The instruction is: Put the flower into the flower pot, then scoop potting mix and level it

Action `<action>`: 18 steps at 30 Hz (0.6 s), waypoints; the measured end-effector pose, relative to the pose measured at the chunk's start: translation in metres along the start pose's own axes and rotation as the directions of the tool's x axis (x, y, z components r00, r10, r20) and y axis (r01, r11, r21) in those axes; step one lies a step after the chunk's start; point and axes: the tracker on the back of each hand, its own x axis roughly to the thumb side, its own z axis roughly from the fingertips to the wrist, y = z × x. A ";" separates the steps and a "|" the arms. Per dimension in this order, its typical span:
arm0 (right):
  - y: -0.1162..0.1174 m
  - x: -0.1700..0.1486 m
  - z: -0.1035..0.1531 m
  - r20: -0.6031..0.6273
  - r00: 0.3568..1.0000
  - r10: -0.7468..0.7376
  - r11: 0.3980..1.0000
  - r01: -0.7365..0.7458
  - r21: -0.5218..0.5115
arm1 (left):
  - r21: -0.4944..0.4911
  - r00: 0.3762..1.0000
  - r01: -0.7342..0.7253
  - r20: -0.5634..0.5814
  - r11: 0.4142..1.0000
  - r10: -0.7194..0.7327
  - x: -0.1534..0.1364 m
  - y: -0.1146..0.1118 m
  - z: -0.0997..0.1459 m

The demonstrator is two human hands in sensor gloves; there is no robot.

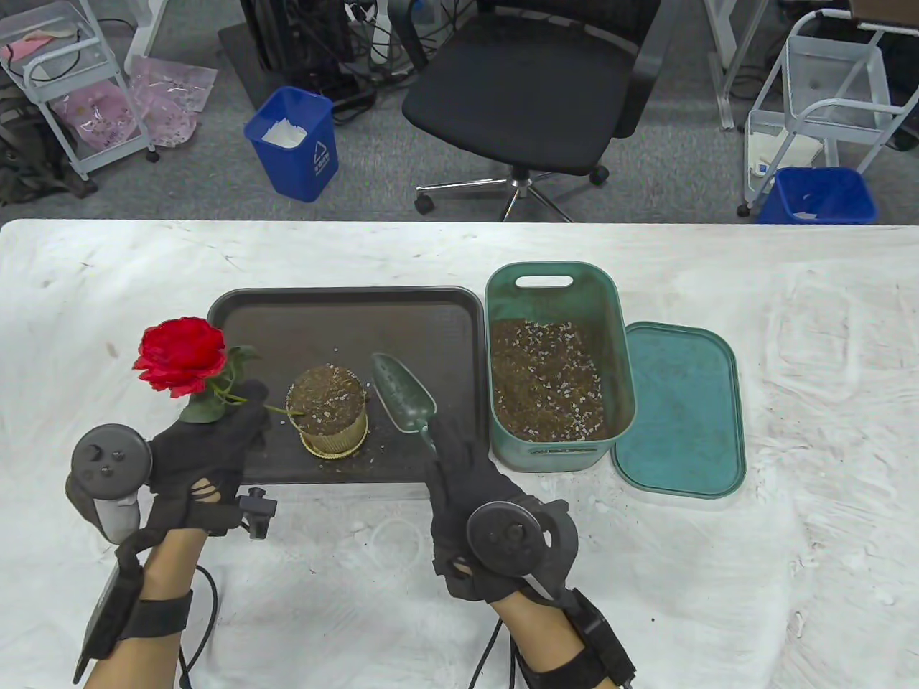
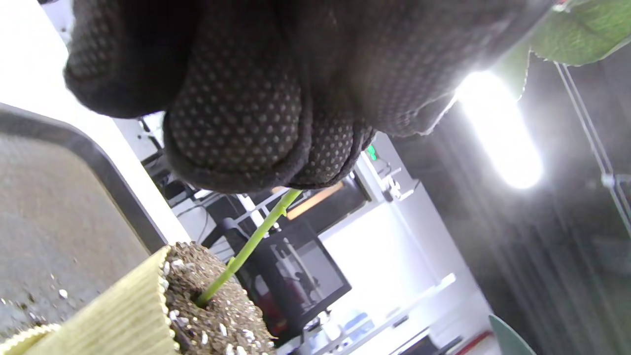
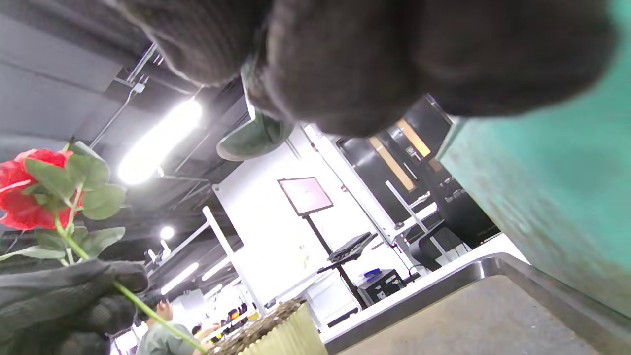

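Left hand (image 1: 208, 438), lower left of the frame, pinches the flower (image 1: 183, 357) by its stem, which slants right and down into the flower pot (image 1: 328, 413) at centre. Right hand (image 1: 467, 495) grips the empty scoop (image 1: 402, 395), blade pointing up-left, just right of the pot; the potting-mix tub (image 1: 556, 366) lies farther right.

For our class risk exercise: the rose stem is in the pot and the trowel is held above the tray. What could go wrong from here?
1. The rose leans far left, its stem entering the mix at a slant; if the left hand lets go, it may flop or tug loose.
2. The pot is already heaped to the rim, so another scoop from the trowel in the right hand would likely spill onto the tray.
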 end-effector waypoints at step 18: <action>-0.003 -0.015 0.010 -0.018 1.000 -0.024 1.000 0.025 0.006 | -0.009 0.981 0.194 -0.002 0.981 -0.194 0.087 -0.005 -0.042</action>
